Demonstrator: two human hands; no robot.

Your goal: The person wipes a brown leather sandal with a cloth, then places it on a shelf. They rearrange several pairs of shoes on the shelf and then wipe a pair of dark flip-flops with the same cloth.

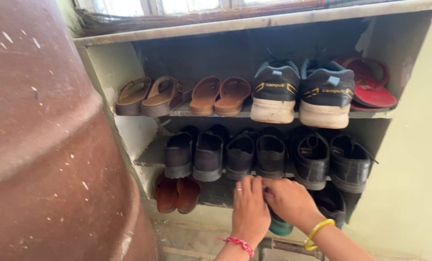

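Both your hands, left (249,209) and right (287,199), meet at the bottom shelf's (216,193) front edge, fingers curled together over something hidden beneath them, likely the teal-soled shoe (280,227) peeking out below.

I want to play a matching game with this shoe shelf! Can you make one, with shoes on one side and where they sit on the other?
Things:
1. red flat sandals
2. dark sneakers with pale soles
3. row of black leather shoes
4. reddish-brown slippers

Places:
A. middle shelf
B. bottom shelf, left
C. top shelf, far right
D. top shelf, beside the red pair

Pairs: 1-C, 2-D, 3-A, 4-B
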